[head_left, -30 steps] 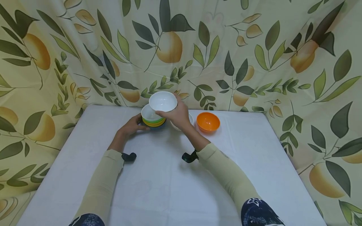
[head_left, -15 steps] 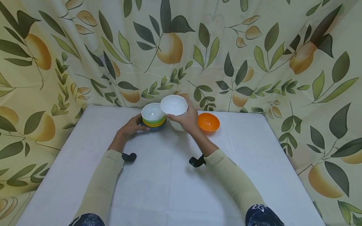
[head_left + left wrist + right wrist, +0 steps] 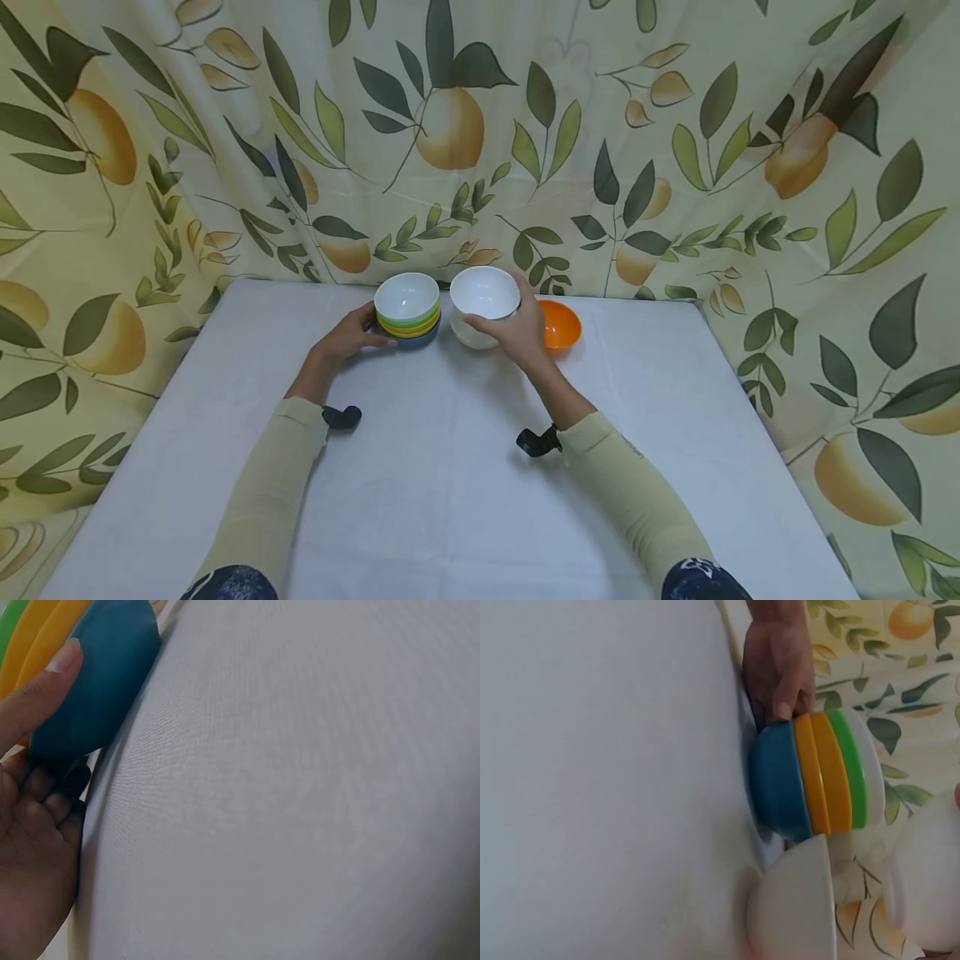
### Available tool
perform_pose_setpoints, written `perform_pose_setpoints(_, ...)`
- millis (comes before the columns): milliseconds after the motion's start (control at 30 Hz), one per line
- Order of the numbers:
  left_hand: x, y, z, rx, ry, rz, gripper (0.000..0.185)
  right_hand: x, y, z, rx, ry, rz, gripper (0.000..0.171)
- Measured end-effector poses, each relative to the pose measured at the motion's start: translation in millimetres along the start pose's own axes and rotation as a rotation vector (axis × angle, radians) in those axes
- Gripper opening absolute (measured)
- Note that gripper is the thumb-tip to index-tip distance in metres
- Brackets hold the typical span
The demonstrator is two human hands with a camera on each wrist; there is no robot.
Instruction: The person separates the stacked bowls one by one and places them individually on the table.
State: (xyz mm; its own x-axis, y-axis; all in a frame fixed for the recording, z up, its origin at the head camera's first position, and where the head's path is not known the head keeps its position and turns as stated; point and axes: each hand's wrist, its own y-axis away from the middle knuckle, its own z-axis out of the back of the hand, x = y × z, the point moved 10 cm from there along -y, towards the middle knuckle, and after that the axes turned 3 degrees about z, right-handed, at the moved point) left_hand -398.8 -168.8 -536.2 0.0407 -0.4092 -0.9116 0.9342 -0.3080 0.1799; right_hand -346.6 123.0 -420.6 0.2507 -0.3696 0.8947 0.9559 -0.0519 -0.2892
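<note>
Left hand point(image 3: 347, 337) curled around the base of the bowl stack point(image 3: 407, 310), thumb on the blue bottom bowl point(image 3: 97, 682); stack sits near the table's point(image 3: 420, 500) far edge. Just right, the right hand point(image 3: 517, 332) grips a white bowl point(image 3: 484, 293) by its rim, held on or just above another white bowl point(image 3: 468, 335), cannot tell if touching. Orange bowl point(image 3: 562, 323) just beyond the hand. Wide bare cloth in front and to the right, curtain point(image 3: 675, 150) close behind
</note>
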Motion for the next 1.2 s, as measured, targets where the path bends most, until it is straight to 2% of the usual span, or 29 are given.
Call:
perform_pose_setpoints(300, 0.4, -1.1, -2.2, 0.007, 0.023, -0.010, 0.110, -14.1, 4.3, 11.0, -0.038, 0.019, -0.009, 0.100)
perform_pose_setpoints(433, -2.4, 1.4, -2.4, 0.012, 0.030, -0.009, 0.110, -18.8, 5.2, 19.1, -0.062, 0.036, 0.014, 0.096)
perform_pose_setpoints(533, -7.2, 4.8, -1.2, 0.020, 0.035, 0.020, 0.107, -20.9, 5.6, 24.6, -0.072, 0.029, 0.021, 0.094)
perform_pose_setpoints(667, -2.1, 0.8, -0.2, 0.021, 0.033, 0.041, 0.108, -25.3, 7.1, 32.1, -0.082, 0.005, -0.010, 0.097)
perform_pose_setpoints(800, 6.0, -5.0, -0.7, 0.016, 0.028, 0.024, 0.111, -30.1, 7.9, 41.3, -0.103, -0.015, -0.024, 0.101)
perform_pose_setpoints(1067, 2.4, -1.5, 1.1, 0.001, 0.015, 0.004, 0.111, -34.1, 8.1, 61.0, -0.177, -0.002, 0.033, 0.094)
perform_pose_setpoints(1200, 1.9, -1.7, 0.4, 0.007, 0.039, 0.000, 0.111, -39.3, 10.2, 69.9, -0.198, -0.002, 0.018, 0.093)
